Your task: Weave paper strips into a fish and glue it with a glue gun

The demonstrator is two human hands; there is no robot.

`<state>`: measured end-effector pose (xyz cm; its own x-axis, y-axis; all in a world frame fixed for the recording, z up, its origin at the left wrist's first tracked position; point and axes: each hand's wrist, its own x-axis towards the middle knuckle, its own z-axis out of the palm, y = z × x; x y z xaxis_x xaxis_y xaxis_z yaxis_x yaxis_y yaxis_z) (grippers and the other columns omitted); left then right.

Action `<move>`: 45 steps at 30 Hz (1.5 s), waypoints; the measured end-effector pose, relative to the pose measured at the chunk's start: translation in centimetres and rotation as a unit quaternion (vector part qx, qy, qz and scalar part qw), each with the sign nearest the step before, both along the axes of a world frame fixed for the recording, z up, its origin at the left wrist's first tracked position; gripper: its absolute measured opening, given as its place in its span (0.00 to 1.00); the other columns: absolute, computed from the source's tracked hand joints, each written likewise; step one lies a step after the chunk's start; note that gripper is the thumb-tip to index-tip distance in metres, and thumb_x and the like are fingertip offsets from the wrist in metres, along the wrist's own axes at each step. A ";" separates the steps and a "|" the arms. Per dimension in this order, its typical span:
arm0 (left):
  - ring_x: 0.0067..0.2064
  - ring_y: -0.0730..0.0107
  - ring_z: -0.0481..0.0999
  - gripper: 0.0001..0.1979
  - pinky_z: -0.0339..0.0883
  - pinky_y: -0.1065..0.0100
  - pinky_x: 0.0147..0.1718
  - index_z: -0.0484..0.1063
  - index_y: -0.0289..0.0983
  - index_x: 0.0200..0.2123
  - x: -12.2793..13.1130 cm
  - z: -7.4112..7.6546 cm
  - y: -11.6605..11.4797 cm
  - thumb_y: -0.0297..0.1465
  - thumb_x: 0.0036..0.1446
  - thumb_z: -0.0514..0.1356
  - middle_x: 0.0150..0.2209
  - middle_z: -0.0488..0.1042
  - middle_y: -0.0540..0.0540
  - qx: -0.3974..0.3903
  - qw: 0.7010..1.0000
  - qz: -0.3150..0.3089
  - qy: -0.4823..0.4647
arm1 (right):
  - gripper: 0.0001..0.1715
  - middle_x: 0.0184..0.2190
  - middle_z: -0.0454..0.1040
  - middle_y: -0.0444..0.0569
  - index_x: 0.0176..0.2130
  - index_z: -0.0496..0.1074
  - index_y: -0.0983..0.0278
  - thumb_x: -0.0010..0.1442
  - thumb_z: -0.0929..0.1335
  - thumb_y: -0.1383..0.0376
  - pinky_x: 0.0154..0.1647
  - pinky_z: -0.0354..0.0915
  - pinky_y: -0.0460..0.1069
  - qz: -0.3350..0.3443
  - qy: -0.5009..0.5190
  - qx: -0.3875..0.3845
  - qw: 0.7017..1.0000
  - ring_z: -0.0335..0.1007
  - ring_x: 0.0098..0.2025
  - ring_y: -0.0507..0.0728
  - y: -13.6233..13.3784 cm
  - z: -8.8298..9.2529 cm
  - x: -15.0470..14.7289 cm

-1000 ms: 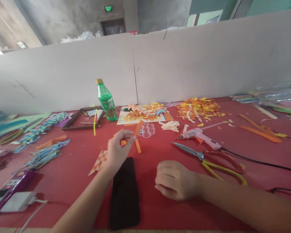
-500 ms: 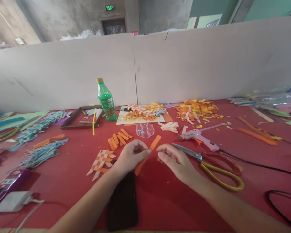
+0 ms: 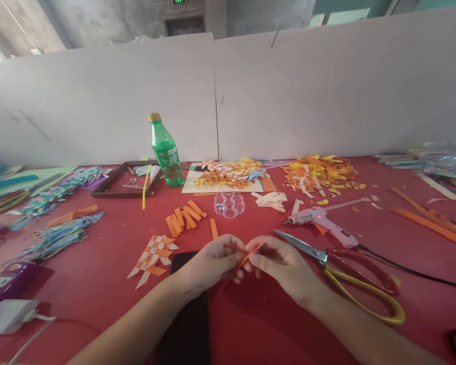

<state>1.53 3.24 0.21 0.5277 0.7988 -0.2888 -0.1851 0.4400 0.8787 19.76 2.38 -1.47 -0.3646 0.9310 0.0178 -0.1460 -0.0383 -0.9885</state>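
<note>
A green plastic bottle [image 3: 164,152] stands upright and capped at the far side of the red table [image 3: 99,304]; what is inside it cannot be told. Just left of it lies a dark wooden frame [image 3: 114,180] with a few scraps inside and a yellow strip leaning over its right edge. Nearer, a clear flower-shaped tray [image 3: 229,204] sits on the cloth; its cups look unfilled, though that is hard to tell.

Near the middle of the table, the left hand [image 3: 213,263] and the right hand [image 3: 285,263] meet fingertip to fingertip, both pinching one orange paper strip [image 3: 247,258] just above the cloth. The fingers of each are curled close, thumb against forefinger. The strip lies near of the clear tray and left of the tips of the scissors [image 3: 342,263]. A black phone [image 3: 186,314] lies under the left forearm.

Half a second ago only the left hand held the strip, which showed flat and slanting, with the right hand's fingers loosely spread beside it; now both grip it and it shows thin, mostly hidden between them. A second ago the right hand rested as a fist.
</note>
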 end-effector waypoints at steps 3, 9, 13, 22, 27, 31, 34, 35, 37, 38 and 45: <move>0.27 0.74 0.74 0.22 0.69 0.69 0.30 0.67 0.36 0.36 0.1 -0.1 -0.1 0.47 0.50 0.67 0.29 0.75 0.48 -0.002 1.000 0.004 0.012 | 0.16 0.24 0.73 0.44 0.33 0.72 0.63 0.56 0.72 0.54 0.30 0.67 0.48 -0.030 -0.030 0.008 0.999 0.69 0.27 0.51 -0.1 0.4 0.0; 0.37 0.71 0.75 0.18 0.67 0.69 0.39 0.71 0.36 0.38 0.0 0.5 -0.2 0.43 0.51 0.68 0.36 0.74 0.48 0.053 0.997 0.026 0.041 | 0.15 0.23 0.70 0.41 0.31 0.72 0.62 0.57 0.71 0.53 0.30 0.68 0.48 -0.102 -0.078 0.020 0.991 0.68 0.25 0.50 0.0 1.2 0.2; 0.38 0.70 0.74 0.18 0.66 0.69 0.39 0.71 0.36 0.37 -0.1 0.3 -0.2 0.37 0.47 0.72 0.34 0.74 0.48 0.090 0.994 0.014 0.060 | 0.16 0.25 0.71 0.42 0.32 0.70 0.62 0.55 0.72 0.53 0.29 0.68 0.48 -0.094 -0.062 0.005 0.994 0.69 0.25 0.51 -0.1 1.0 0.2; 0.33 0.73 0.75 0.14 0.66 0.71 0.33 0.69 0.37 0.39 -0.1 -0.5 -0.1 0.30 0.50 0.68 0.32 0.76 0.49 0.110 0.988 0.044 0.102 | 0.15 0.30 0.71 0.45 0.37 0.70 0.62 0.56 0.72 0.55 0.32 0.67 0.47 -0.068 -0.061 0.032 0.995 0.68 0.30 0.51 -0.3 0.8 0.1; 0.39 0.68 0.77 0.15 0.68 0.67 0.40 0.72 0.37 0.40 0.0 -0.4 0.0 0.26 0.47 0.69 0.36 0.78 0.46 0.115 0.987 0.054 0.096 | 0.06 0.33 0.72 0.46 0.35 0.75 0.60 0.59 0.69 0.61 0.37 0.69 0.48 -0.072 -0.114 0.116 0.984 0.70 0.35 0.54 -0.4 0.8 0.4; 0.40 0.68 0.78 0.16 0.69 0.67 0.41 0.72 0.38 0.40 0.0 -0.4 0.0 0.26 0.46 0.69 0.36 0.79 0.47 0.096 0.989 0.067 0.095 | 0.10 0.36 0.71 0.47 0.35 0.79 0.57 0.61 0.66 0.65 0.34 0.67 0.47 -0.050 -0.126 0.177 0.975 0.69 0.35 0.53 -0.5 0.8 0.8; 0.37 0.70 0.79 0.14 0.69 0.68 0.40 0.72 0.38 0.41 -0.1 -0.2 -0.1 0.28 0.49 0.68 0.36 0.80 0.47 0.076 0.990 0.072 0.097 | 0.11 0.36 0.70 0.47 0.37 0.79 0.56 0.62 0.65 0.63 0.33 0.65 0.48 -0.041 -0.126 0.171 0.976 0.68 0.33 0.52 -0.6 0.9 1.0; 0.37 0.70 0.79 0.14 0.69 0.69 0.39 0.72 0.38 0.41 -0.1 -0.1 -0.1 0.28 0.50 0.68 0.35 0.81 0.47 0.069 0.990 0.073 0.097 | 0.11 0.36 0.70 0.47 0.37 0.79 0.56 0.63 0.65 0.62 0.33 0.65 0.48 -0.042 -0.130 0.165 0.977 0.67 0.33 0.52 -0.6 0.9 1.0; 0.35 0.71 0.79 0.15 0.69 0.70 0.38 0.72 0.37 0.42 -0.1 0.1 -0.2 0.28 0.49 0.68 0.34 0.81 0.48 0.058 0.991 0.071 0.097 | 0.09 0.35 0.69 0.46 0.35 0.78 0.57 0.63 0.67 0.60 0.33 0.64 0.48 -0.051 -0.150 0.157 0.975 0.67 0.34 0.52 -0.5 0.9 1.0; 0.35 0.72 0.79 0.16 0.69 0.71 0.38 0.73 0.37 0.42 -0.1 0.1 -0.2 0.28 0.49 0.69 0.33 0.81 0.48 0.054 0.991 0.070 0.097 | 0.09 0.34 0.68 0.46 0.33 0.78 0.58 0.62 0.68 0.59 0.34 0.64 0.48 -0.056 -0.161 0.156 0.973 0.67 0.34 0.53 -0.5 0.8 0.9; 0.35 0.72 0.79 0.17 0.71 0.69 0.39 0.74 0.37 0.43 -0.1 0.2 -0.2 0.36 0.51 0.69 0.34 0.82 0.47 0.039 0.995 0.073 0.061 | 0.08 0.33 0.70 0.46 0.35 0.73 0.59 0.58 0.71 0.58 0.36 0.68 0.48 -0.094 -0.161 0.122 0.975 0.69 0.36 0.54 -0.3 0.2 0.5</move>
<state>1.41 3.05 0.37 0.3699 0.8867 -0.2772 -0.1310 0.3452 0.9294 20.28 2.05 -1.28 -0.2102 0.9645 0.1596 0.1927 0.2010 -0.9605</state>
